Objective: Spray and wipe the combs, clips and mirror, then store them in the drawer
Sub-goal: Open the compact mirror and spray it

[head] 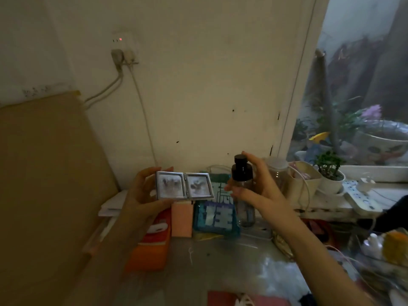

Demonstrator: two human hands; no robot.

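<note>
Left hand grips the mirror, opened flat and raised facing the nozzle. Right hand clasps the bottle, finger atop the cap (spraying evidently intended). Both above the table.

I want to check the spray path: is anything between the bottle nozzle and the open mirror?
In the head view, nothing: the spray bottle in the right hand stands just right of the mirror.

Dim room. Cream wall fills centre of frame, marked with dark specks. Socket upper left, red light on, cables hanging. Brown board leans at left. Window at right, potted plant on sill.
</note>
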